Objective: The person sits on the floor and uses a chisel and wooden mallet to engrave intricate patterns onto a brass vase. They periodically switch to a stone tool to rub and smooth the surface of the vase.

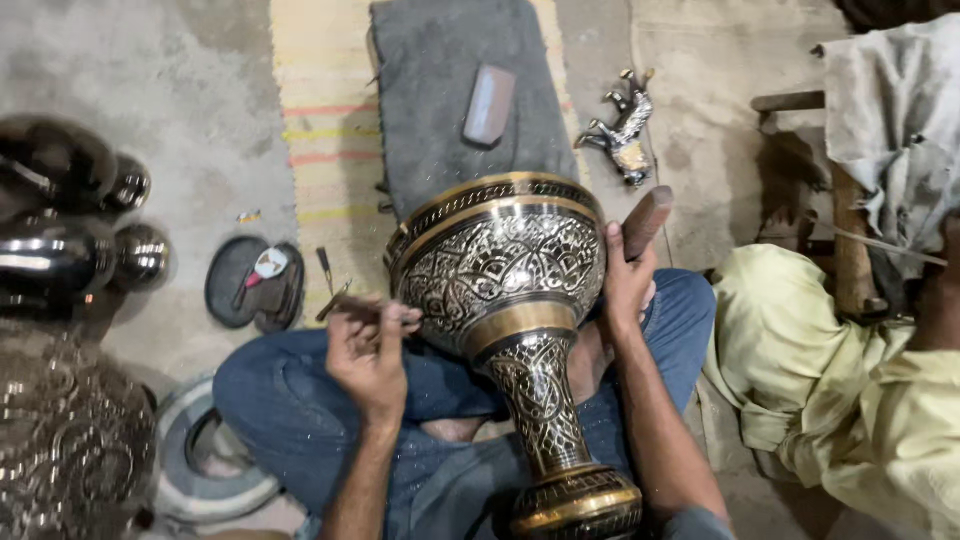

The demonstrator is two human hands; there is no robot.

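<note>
1. Head view: engraved brass vase [505, 300] lies tilted across the seated person's crossed legs [300, 400], rim pointing away, likely so its bowl faces the tool.
2. Left hand [368, 350] pinches a thin chisel [345, 305], fingers closed tight on it, tip at the bowl's left side.
3. Right hand [627, 285] grips a wooden mallet [647, 222], palm pressed against the bowl's right flank.
4. Both wrists are bent inward.

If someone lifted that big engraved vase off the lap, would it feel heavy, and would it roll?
The engraved metal vase looks like brass, so probably heavy. Its round bowl and narrow stem suggest it would roll if let go; the right hand steadies it. The polished bands may be slippery.
</note>
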